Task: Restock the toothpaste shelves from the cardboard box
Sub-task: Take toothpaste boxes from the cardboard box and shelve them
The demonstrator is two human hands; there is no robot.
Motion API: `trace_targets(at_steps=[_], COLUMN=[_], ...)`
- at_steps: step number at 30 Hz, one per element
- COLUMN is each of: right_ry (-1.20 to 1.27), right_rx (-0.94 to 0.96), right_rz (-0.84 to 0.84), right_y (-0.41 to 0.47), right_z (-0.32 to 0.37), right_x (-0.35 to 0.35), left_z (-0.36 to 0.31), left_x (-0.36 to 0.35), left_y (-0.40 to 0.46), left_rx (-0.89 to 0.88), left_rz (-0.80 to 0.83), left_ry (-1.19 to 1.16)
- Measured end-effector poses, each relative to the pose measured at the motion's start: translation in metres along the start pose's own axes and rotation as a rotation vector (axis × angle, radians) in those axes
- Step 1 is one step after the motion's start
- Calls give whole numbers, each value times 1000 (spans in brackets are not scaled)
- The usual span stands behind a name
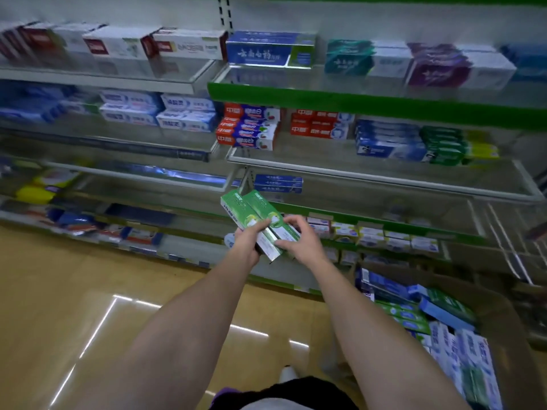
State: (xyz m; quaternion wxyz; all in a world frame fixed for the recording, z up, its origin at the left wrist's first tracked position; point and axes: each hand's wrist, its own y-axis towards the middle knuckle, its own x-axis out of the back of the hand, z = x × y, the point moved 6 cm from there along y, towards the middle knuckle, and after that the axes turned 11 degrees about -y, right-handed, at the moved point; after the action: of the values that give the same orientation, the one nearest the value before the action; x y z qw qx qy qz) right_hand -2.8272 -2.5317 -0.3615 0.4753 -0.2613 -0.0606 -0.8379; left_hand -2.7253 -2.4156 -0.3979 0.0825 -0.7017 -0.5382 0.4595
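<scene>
Head view: toothpaste shelves [370, 170] fill the upper frame, stocked with boxed tubes. At lower right sits the cardboard box [500, 315], full of packs. At centre, the left hand [247, 244] and right hand [299, 241] both grip two green toothpaste boxes [251, 214], side by side.

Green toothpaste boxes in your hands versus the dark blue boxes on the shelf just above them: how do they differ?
The green toothpaste boxes are tilted and held off the shelf by the left hand and right hand; the dark blue boxes lie flat, stacked on the shelf. Green has white ends; blue has white lettering. Both are long, narrow cartons.
</scene>
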Motion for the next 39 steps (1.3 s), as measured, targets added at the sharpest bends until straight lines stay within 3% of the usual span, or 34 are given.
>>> trace_targets(at_steps=[4, 11, 32, 39], right_ry=[-12, -18, -87, -65], right_rx=[26, -104, 87, 88], right_rz=[84, 259, 365, 379], right_y=[21, 55, 133, 150], right_z=[-1, 15, 264, 312], right_x=[-24, -85, -347, -422], left_z=[-17, -46, -358, -434], left_x=[20, 69, 236, 291], left_y=[8, 26, 45, 61], left_rx=[-78, -31, -152, -188], left_rz=[-160, -126, -112, -118], left_ry=[36, 32, -90, -34])
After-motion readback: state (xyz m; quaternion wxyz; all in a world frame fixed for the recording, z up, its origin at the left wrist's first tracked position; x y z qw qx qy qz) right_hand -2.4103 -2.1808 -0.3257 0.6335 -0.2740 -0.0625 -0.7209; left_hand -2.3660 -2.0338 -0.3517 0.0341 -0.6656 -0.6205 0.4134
